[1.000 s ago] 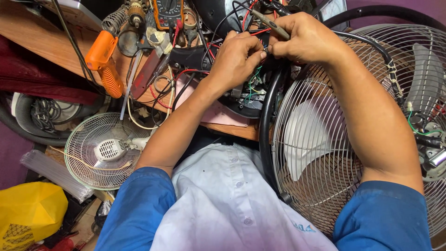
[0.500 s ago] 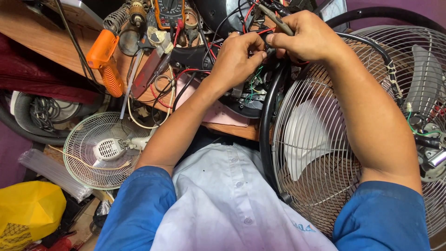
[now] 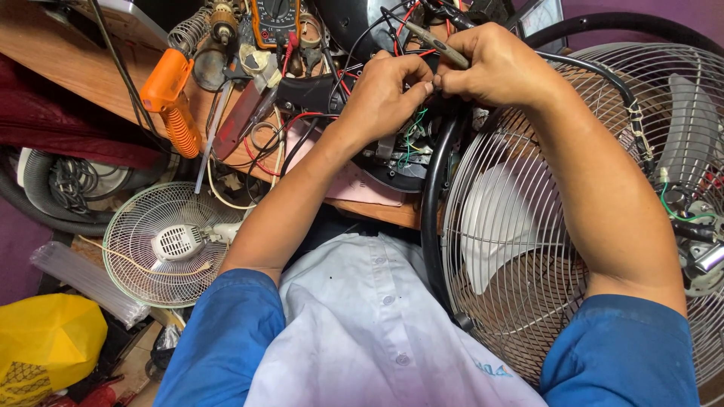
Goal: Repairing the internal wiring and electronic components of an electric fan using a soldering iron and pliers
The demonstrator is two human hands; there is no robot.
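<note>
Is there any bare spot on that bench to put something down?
Little. Bare wood shows on the bench left of the orange tool. A pink sheet lies partly free below the left hand. Around both hands, wires and tools crowd everything; the big fan fills the right.

The person wears a white buttoned shirt with blue short sleeves, forearms bare.

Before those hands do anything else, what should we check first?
1. Both hands on the job: left hand and right hand meet at the wires. Ok.
2. Tool held: the right hand holds a slim tool. Ok.
3. Fan blade not blurred. Ok.
4. Power unplugged: cannot tell.
5. Bench tidy: orange soldering gun among loose cables. Not ok.
</note>
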